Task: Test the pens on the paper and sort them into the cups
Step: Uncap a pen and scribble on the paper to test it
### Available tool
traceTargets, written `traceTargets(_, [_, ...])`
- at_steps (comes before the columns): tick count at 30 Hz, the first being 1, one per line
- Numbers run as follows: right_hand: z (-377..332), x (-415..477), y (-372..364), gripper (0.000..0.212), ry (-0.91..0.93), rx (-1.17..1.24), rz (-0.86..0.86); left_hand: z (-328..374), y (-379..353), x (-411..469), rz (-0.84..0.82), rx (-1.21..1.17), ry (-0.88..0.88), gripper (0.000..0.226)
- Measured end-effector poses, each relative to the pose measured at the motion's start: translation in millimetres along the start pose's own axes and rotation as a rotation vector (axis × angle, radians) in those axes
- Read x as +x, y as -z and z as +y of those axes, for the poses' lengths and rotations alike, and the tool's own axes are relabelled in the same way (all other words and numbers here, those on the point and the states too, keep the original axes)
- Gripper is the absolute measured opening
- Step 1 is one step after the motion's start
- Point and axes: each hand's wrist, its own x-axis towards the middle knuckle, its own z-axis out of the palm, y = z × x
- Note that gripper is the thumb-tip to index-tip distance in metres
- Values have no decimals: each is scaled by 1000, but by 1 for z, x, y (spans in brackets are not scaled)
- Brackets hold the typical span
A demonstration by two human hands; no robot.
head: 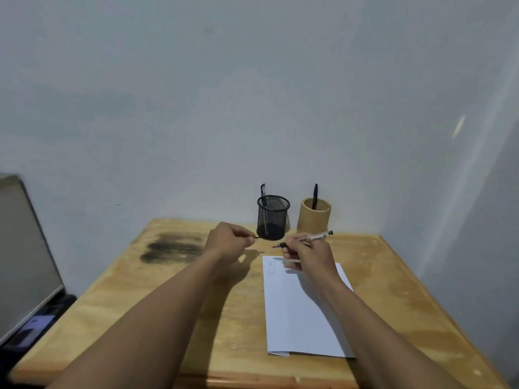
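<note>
Right hand (304, 255) keeps a writing grip on a clear-barrelled pen (306, 239), fingers closed round it, tip bare and pointing left just above the top edge of the paper (303, 310), likely so it can drop straight onto the sheet for a test stroke. Left hand (229, 242) is pinched shut on a small dark piece, probably the pen's cap (257, 237), held aside so it stays clear of the writing. Faint scribbles (271, 268) mark the paper's top left corner. Behind, against the wall, stand 2 cups: a black mesh cup (272, 217) and a bamboo cup (314, 216), each with 1 dark pen upright inside. All rest on the wooden bench (140, 304).
</note>
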Motion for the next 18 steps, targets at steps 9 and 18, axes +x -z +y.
traceTargets(9, [21, -2, 3, 12, -37, -72, -22, -17, -32, 11, -40, 408, -38, 21])
traceTargets(18, [23, -8, 2, 11, 90, -222, 8, -29, -8, -55, -98, 461, -294, 46])
